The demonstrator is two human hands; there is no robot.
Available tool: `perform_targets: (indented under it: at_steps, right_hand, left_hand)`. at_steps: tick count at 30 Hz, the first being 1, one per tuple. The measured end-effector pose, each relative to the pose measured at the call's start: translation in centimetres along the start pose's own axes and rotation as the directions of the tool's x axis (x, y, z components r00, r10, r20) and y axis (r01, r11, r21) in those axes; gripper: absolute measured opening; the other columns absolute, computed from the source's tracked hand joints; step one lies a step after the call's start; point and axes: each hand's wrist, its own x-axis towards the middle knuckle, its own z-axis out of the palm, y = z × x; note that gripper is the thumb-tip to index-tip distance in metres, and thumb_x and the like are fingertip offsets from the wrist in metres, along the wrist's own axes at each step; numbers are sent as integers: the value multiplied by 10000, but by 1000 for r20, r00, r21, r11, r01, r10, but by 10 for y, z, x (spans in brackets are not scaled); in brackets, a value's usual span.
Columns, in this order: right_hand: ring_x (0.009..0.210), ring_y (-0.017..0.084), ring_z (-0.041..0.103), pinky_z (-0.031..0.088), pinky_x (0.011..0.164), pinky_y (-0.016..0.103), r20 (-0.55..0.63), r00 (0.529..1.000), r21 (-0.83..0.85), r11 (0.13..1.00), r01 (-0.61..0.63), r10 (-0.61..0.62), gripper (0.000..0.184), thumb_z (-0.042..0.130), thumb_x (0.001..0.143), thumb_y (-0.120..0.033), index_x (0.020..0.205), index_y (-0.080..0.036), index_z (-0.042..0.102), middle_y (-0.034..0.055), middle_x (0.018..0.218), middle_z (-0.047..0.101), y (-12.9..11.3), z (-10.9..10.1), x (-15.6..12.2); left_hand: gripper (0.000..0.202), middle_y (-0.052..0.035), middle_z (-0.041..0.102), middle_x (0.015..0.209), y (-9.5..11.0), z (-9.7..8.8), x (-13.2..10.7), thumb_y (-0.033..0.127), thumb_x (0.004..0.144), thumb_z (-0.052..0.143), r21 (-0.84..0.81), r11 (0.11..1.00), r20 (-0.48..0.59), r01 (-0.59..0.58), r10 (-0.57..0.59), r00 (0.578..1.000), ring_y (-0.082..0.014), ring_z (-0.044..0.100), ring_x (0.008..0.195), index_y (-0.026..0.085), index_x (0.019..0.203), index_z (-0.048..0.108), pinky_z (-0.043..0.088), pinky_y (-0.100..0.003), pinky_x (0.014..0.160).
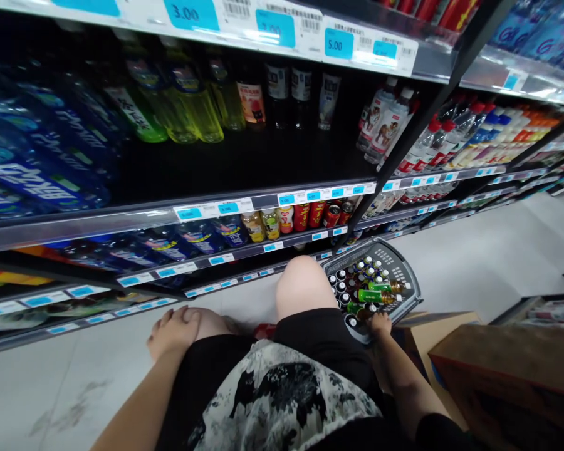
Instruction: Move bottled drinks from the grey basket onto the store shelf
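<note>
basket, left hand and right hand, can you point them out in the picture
Basket (395, 265): head view, on its slotted wall.
Left hand (175, 331): head view, on the back of the hand.
Right hand (380, 323): head view, on the back of the hand.

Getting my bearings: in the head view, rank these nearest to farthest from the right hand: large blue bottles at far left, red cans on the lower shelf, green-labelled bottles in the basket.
From the right hand:
1. Green-labelled bottles, in the basket beside it
2. Red cans, lower shelf, ahead
3. Large blue bottles, far left
</note>
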Motion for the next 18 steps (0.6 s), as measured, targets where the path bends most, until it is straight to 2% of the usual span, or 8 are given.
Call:
perform_targets:
  at_steps: [5, 9, 13, 14, 15, 16, 17, 18]
  right_hand:
    - [1463, 269, 418, 367, 1270, 416, -34, 991, -29, 991, 128, -129, 580, 495, 906, -479, 1330, -107, 631, 157, 1399, 508, -9, -18, -14]
    - [1364, 277, 507, 402, 1203, 415, -176, 955, -50, 971, 233, -238, 577, 500, 877, -517, 1251, -105, 654, 156, 1319, 553, -14, -58, -32]
    - [1180, 209, 582, 423, 1062, 310, -299, 897, -81, 945, 316, -326, 583, 436, 882, -599, 1058, -110, 699, 123, 1160, 606, -8, -106, -53]
    - [1125, 171, 581, 407, 1014, 264, -360, 862, -86, 932, 351, -358, 573, 445, 877, -606, 1017, -115, 705, 108, 1114, 614, -5, -118, -60]
    - [1062, 129, 567, 379, 964, 221, -448, 799, -99, 911, 401, -401, 555, 467, 870, -606, 967, -117, 708, 92, 1056, 620, -1, -130, -68]
    - [990, 88, 539, 344, 915, 190, -558, 698, -128, 878, 462, -449, 531, 499, 861, -599, 905, -113, 707, 77, 984, 619, 2, -142, -78]
    - [917, 58, 497, 309, 872, 173, -668, 556, -182, 833, 522, -494, 510, 539, 850, -592, 837, -107, 697, 63, 906, 607, 5, -155, -91]
    - [864, 41, 453, 284, 843, 166, -761, 385, -255, 786, 564, -523, 492, 578, 839, -577, 768, -100, 676, 52, 835, 587, 7, -169, -105]
  left_hand:
    - [660, -81, 311, 1672, -5, 1, -2, 548, 1003, 335, -58, 998, -29, -6, 4, 1000, -360, 285, 1506, 237, 1565, 487, 305, -560, 1196]
    - [654, -75, 298, 1676, -11, 0, -6, 525, 1012, 318, -67, 998, -28, -13, 11, 1000, -333, 271, 1513, 234, 1579, 466, 291, -543, 1211]
    - [642, -47, 282, 1683, -16, -3, -9, 507, 1018, 302, -79, 997, -10, -6, 5, 1000, -303, 247, 1521, 253, 1590, 445, 284, -520, 1217]
    - [641, -45, 281, 1683, -17, -3, -10, 507, 1019, 297, -83, 997, -10, -5, 4, 1000, -301, 247, 1521, 256, 1590, 444, 283, -519, 1217]
    - [640, -44, 282, 1682, -17, -4, -10, 509, 1019, 296, -85, 996, -14, -7, 6, 1000, -301, 249, 1520, 259, 1588, 446, 283, -518, 1216]
    - [637, -45, 288, 1679, -18, -4, -11, 510, 1018, 297, -86, 996, -20, -12, 10, 1000, -303, 253, 1518, 262, 1584, 452, 285, -518, 1213]
    - [635, -48, 294, 1676, -17, -3, -12, 511, 1017, 300, -87, 996, -26, -18, 15, 1000, -306, 258, 1515, 264, 1580, 459, 287, -516, 1211]
    - [632, -51, 303, 1671, -17, -3, -13, 508, 1016, 301, -87, 996, -33, -24, 21, 999, -308, 267, 1511, 263, 1575, 467, 293, -513, 1207]
